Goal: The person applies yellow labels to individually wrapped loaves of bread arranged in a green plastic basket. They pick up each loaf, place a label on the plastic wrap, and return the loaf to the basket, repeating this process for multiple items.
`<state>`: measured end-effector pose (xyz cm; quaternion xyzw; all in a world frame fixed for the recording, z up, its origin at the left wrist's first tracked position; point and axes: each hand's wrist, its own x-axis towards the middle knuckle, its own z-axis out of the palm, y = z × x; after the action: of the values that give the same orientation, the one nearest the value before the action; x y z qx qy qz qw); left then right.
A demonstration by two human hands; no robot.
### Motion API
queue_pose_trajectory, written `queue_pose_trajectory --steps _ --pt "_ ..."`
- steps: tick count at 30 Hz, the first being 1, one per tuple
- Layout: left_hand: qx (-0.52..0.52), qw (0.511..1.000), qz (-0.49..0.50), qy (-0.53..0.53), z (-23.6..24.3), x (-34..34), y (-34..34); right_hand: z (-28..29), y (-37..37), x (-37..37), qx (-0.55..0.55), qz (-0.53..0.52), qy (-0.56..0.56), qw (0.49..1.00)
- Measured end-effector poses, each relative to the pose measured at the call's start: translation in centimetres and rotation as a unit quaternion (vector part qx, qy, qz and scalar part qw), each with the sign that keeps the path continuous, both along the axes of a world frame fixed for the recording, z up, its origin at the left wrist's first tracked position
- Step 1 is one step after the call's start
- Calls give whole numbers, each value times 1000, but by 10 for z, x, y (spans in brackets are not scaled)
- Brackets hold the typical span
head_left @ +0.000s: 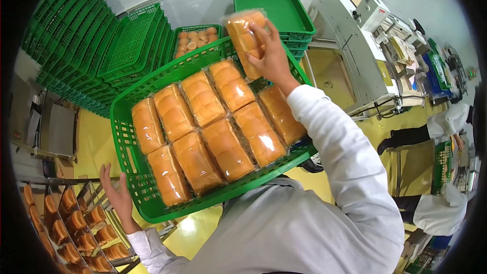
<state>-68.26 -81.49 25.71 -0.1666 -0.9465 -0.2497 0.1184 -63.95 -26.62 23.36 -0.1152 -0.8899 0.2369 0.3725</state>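
While the green lattice-walled plastic crate (133, 165) filled the middle of the frame, nine glossy film-wrapped packs of golden rolls (213, 132) lay packed in it. Above its upper right corner, the right hand (274, 58) gripped another wrapped roll pack (244, 38), thumb and fingers (266, 33) clamped around its right edge. At lower left, the left hand (117, 195) was spread open, just beside the crate's rim, near a wire rack of buns (71, 228).
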Motion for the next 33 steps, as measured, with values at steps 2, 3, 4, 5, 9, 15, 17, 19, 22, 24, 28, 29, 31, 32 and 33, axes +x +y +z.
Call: queue_pose_trajectory --steps 2,3,4,5,9,15,17,19,22,24,28,29,31,32,33 --pt "11 999 -13 -42 -15 2 -8 -19 -11 -5 10 -38 -76 996" --pt "12 997 -26 -68 -20 4 -12 -25 -21 0 12 -70 -147 987" --pt "53 992 -18 -117 -23 7 -12 -33 -28 2 12 -100 -216 971" --pt "95 982 -11 -164 -25 10 -10 -41 -25 1 11 -112 -303 946" --pt "185 955 -35 -229 -55 -2 -22 -48 -18 -5 -20 -101 -391 915" --pt "310 900 -27 -305 -67 -19 -28 -1 -15 49 -10 -79 -198 977" --pt "356 879 -40 -313 -92 -36 -51 13 -23 126 -51 -162 -131 977" --pt "318 903 -76 -278 -115 -57 -55 3 -27 195 -22 -310 -50 949" --pt "266 917 -123 -272 -110 -49 23 -67 -33 238 -399 -119 5 909" --pt "234 922 -159 -263 -99 -41 60 -94 -34 229 -434 -121 152 880" --pt "202 929 -216 -221 -67 -2 114 -106 -45 254 -475 -71 200 854" --pt "201 931 -226 -206 -58 7 123 -106 -59 258 -497 -77 228 834" --pt "197 935 -238 -174 -26 29 131 -97 -89 280 -513 -73 283 807" --pt "194 936 -247 -162 -9 42 141 -95 -94 298 -494 -84 310 808" --pt "190 937 -255 -144 12 54 152 -95 -95 318 -475 -94 336 808"
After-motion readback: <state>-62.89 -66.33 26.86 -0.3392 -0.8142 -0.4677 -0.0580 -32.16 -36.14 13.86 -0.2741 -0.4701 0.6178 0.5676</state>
